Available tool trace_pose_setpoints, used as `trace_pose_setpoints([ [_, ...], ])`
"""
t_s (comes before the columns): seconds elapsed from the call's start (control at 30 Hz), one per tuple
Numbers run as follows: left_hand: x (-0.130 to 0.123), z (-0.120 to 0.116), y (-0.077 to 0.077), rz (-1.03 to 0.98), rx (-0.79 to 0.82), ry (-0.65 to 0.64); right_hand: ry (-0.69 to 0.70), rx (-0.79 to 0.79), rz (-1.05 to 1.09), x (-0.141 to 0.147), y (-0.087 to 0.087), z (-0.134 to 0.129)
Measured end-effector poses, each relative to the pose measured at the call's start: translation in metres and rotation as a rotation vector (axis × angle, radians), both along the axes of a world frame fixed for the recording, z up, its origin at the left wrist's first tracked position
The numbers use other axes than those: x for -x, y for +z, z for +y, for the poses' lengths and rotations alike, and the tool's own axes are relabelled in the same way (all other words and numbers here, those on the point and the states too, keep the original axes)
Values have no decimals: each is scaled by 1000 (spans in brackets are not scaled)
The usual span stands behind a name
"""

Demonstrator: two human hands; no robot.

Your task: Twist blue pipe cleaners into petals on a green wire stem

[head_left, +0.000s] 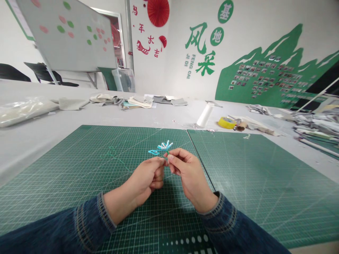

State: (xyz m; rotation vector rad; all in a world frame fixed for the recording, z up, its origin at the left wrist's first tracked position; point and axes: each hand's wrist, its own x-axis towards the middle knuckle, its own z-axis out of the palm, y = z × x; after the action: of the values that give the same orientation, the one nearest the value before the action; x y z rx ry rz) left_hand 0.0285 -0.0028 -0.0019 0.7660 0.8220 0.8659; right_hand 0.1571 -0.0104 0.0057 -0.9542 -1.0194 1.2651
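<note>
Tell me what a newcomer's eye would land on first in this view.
Likely the small blue and white flower piece, held where the left hand and right hand meet above the green cutting mat. Next, the big red fan high on the wall and the green mountain graphic at right. The yellow tape roll farther back at right stands out too.

Wh. wall [177, 56], grn mtn mural [241, 93], whiteboard [76, 46]

the beaded flower [164, 146] is blue and white, the mat [79, 176] green with white grid lines, the tape [227, 122] yellow.
</note>
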Motion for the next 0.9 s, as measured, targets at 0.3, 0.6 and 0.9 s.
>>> trace_pose_setpoints([
  [0.3, 21, 10, 4, -20, -37, -203, -52, -54, -62, -4, 1, 0],
  [0.6, 27, 18, -2, 117, -123, -210, -46, -70, -98, -6, 0, 2],
  [0.9, 31, 17, 2, 247, 45, -396, -137, -87, 68, -12, 10, 2],
])
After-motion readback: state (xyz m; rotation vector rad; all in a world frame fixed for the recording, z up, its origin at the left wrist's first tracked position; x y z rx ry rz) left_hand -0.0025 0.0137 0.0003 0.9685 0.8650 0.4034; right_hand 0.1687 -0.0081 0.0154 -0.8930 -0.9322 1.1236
